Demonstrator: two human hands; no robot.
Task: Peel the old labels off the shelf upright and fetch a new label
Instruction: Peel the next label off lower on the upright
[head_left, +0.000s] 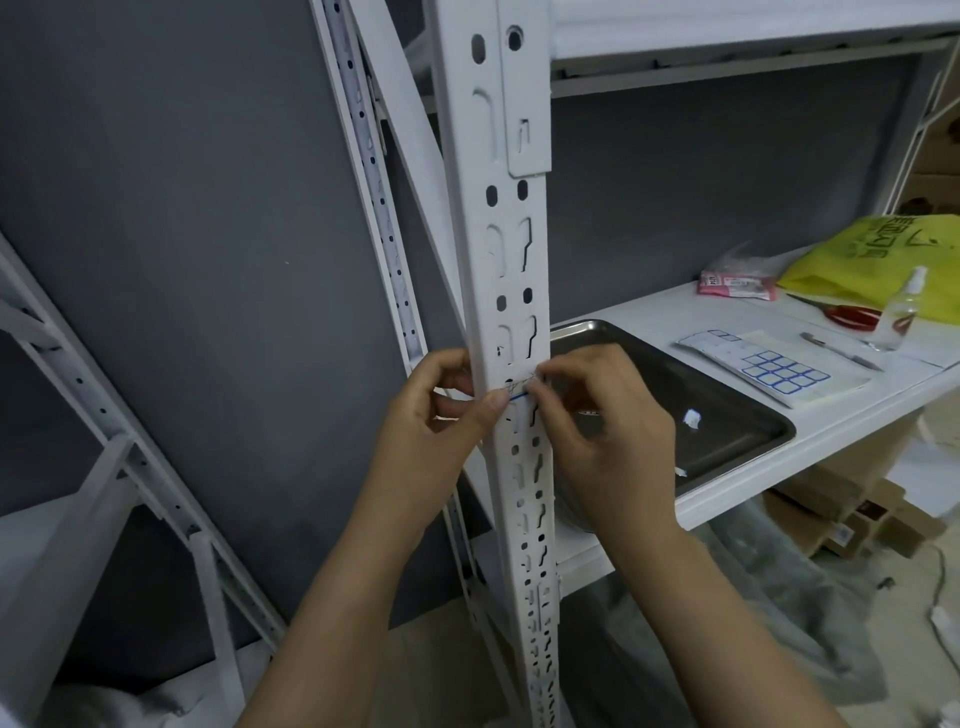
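In the head view, both hands meet at the white, perforated shelf upright (498, 260), which runs from the top of the scene down to the near edge at centre.

The left hand (441, 415) comes in from the left. Its fingers are curled round the left side of the post and its thumb lies flat against the front face, so it grips the post. The thumb tip sits just beside the left end of the old label (519, 392).

The right hand (597, 415) comes in from the right with its fingers bent tightly, and the fingertips pinch the label's right end where it meets the post's right edge.

The label is a small white sticker stuck across the front of the post between the two hands. It has a blue line along its lower edge and some dark scribble above that. Whether its edge has lifted off the metal cannot be told.

Right of the post, on the white shelf (649, 312), a metal tray (727, 410) holds a small white scrap (692, 418). Farther right lies the label sheet (769, 371), flat, with rows of blue-bordered stickers, well apart from both hands. Beside it are a pen (841, 352), red-handled scissors (852, 316), a clear spray bottle (901, 312), a pink packet (737, 285) and a yellow bag (872, 260).
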